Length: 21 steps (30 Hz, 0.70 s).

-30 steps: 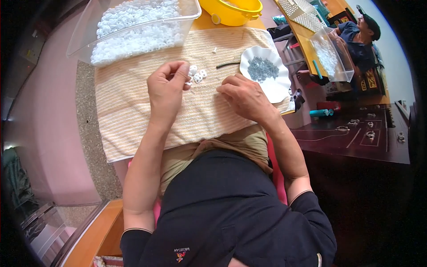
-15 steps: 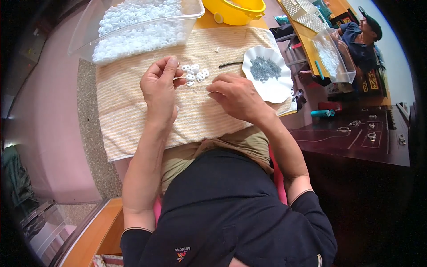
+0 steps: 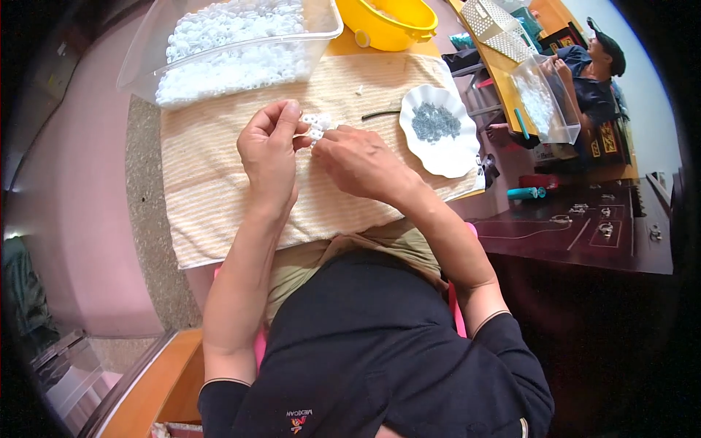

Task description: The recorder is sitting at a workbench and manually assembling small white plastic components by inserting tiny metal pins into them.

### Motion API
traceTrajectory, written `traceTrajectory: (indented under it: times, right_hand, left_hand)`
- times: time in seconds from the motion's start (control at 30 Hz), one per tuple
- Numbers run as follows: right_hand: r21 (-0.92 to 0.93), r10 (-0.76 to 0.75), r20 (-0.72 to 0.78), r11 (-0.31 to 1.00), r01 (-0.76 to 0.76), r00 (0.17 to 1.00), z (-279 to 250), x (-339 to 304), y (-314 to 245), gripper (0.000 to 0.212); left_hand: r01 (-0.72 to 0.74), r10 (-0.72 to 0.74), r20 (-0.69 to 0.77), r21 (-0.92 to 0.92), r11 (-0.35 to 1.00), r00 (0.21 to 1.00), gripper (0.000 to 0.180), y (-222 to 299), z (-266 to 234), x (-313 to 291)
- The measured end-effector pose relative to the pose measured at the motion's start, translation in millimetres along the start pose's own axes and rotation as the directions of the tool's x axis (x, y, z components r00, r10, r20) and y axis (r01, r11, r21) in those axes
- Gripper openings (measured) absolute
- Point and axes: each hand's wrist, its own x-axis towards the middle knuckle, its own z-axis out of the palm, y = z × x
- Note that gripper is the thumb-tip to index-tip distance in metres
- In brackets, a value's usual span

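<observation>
My left hand (image 3: 270, 146) is raised over the striped towel (image 3: 219, 190), its thumb and fingers pinched together. Whatever lies between those fingertips is too small to make out. From the right my right hand (image 3: 359, 162) reaches in, palm down, with its fingers closed at a small white plastic piece (image 3: 315, 134) that has two holes. Just beyond the fingertips lies a small pile of similar white pieces (image 3: 319, 119), partly hidden by both hands. To the right stands a white scalloped plate (image 3: 445, 162) bearing many tiny grey parts (image 3: 436, 122).
A clear plastic bin (image 3: 321, 36) full of white pieces stands at the far left, a yellow tub (image 3: 391, 33) beside it. A thin black stick (image 3: 380, 114) and a small white bit (image 3: 358, 90) lie on the towel. Another person (image 3: 595, 73) sits at a table on the right.
My right hand has moved left, from beside the pile to the white pieces near my left hand. The left hand keeps its pinch, and the whole view has shifted slightly.
</observation>
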Motion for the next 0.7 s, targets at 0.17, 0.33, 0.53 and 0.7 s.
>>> traceTrajectory:
  times: [0.17, 0.33, 0.53, 0.7]
  right_hand:
    - [0.139, -0.046, -0.166, 0.988, 0.07, 0.985, -6, -13, 8, 0.012]
    - [0.116, 0.029, -0.318, 0.993, 0.009, 0.948, -22, -33, 39, 0.009]
    - [0.146, 0.161, -0.161, 0.98, -0.138, 0.974, -30, -46, 41, 0.007]
    - [0.126, 0.139, -0.137, 0.984, -0.122, 0.981, -24, -46, 42, 0.005]
  left_hand:
    - [0.006, -0.006, 0.005, -0.006, 1.0, 1.0, 0.019, 0, -1, -1]
    - [0.006, -0.006, -0.001, 0.019, 1.0, 1.0, 0.018, 1, 1, -2]
    - [0.02, -0.021, 0.035, 0.027, 0.999, 0.999, 0.018, -3, 0, -2]
    - [0.035, -0.037, 0.065, 0.032, 0.999, 0.997, 0.017, -5, 1, -5]
